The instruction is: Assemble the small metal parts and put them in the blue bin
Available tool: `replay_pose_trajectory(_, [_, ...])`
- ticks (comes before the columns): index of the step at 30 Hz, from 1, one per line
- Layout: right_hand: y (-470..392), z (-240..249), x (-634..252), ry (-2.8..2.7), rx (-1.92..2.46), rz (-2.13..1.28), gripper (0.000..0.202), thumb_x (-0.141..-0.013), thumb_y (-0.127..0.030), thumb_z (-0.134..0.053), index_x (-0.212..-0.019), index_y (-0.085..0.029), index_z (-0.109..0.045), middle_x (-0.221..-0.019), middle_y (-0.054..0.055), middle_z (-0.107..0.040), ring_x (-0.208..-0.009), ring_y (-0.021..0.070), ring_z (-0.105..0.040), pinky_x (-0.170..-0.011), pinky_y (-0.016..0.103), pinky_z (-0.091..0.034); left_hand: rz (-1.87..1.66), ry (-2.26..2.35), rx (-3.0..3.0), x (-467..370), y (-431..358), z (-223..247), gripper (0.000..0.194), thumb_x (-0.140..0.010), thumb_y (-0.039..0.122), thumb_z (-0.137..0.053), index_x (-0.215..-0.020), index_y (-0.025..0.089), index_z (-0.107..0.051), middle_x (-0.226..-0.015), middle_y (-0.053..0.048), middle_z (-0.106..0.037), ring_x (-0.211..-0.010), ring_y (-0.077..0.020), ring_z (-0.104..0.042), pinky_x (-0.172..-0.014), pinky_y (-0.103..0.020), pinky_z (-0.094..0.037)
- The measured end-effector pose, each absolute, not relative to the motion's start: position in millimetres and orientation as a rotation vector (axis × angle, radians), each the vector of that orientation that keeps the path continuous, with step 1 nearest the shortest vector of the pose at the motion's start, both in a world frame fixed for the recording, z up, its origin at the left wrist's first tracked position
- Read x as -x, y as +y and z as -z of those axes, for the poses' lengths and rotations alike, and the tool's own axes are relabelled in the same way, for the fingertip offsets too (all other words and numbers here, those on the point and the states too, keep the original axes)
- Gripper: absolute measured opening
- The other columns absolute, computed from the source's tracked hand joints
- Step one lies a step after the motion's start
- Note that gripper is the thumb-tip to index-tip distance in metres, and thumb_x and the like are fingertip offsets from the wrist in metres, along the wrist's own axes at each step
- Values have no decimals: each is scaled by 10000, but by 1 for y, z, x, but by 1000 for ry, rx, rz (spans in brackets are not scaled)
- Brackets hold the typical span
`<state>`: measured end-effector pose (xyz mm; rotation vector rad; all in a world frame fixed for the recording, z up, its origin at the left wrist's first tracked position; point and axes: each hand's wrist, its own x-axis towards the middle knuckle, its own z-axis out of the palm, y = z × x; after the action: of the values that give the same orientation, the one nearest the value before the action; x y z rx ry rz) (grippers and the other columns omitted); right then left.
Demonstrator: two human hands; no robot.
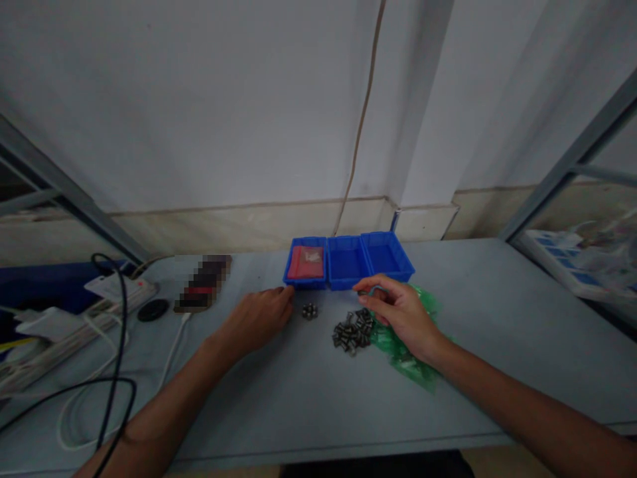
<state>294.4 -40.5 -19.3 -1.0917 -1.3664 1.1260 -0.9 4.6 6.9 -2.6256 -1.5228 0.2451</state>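
Observation:
My right hand (398, 309) is raised over the green plastic bag (411, 358), its thumb and fingertips pinching a small dark metal part (362, 293). Just below and left of those fingers lies a pile of small metal parts (351, 332). A smaller cluster of metal parts (309, 311) sits beside my left hand (263, 315), which rests on the table with its fingers curled near the left blue bin (326, 265). Whether the left fingers hold anything is hidden. Red plastic packets (304, 262) lie in that left bin.
Two more blue bins, the middle one (347, 257) and the right one (387, 254), adjoin it. At left are a pixelated object (204, 284), a black disc (152, 310), cables and a power strip (50, 352). A white tray (562, 265) stands far right.

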Motion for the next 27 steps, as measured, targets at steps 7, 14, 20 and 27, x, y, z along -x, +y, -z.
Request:
replay_pose_trajectory(7, [-42, 16, -290, -1302, 1034, -1243, 253, -952, -409, -740, -1154, -259, -773, -694, -39, -541, -524, 98, -402, -457, 243, -276, -241, -1491, 2659, 1, 5, -5, 241, -1081, 219, -381, -1121, 170, -614, -1020, -124, -770, -901, -321, -765, -728, -395, -555])
replay_pose_trajectory(14, [-39, 15, -287, -1128, 1026, -1295, 294, -953, -498, -700, -1060, -225, -677, -780, -22, -646, -500, 73, -448, -418, 186, -306, -285, -1542, 2664, -2, 2, -14, 242, -1092, 215, -371, -1110, 181, -610, -1041, -121, -775, -929, -296, -767, -766, -368, -550])
replay_pose_trajectory(20, [-33, 17, -287, -1002, 1001, -1230, 316, -921, -523, -718, -988, -229, -621, -787, -44, -608, -490, 62, -445, -400, 165, -308, -302, -1533, 2672, -2, 5, -12, 244, -1085, 224, -374, -1105, 180, -613, -1045, -127, -771, -951, -301, -765, -781, -370, -548])
replay_pose_trajectory(27, [-33, 17, -289, -1097, 1070, -1083, 294, -966, -530, -661, -1050, -250, -638, -845, -25, -603, -508, 86, -453, -405, 205, -324, -303, -1521, 2670, 0, 5, -10, 298, -1091, 255, -327, -1129, 179, -613, -1028, -128, -773, -911, -314, -767, -753, -386, -548])
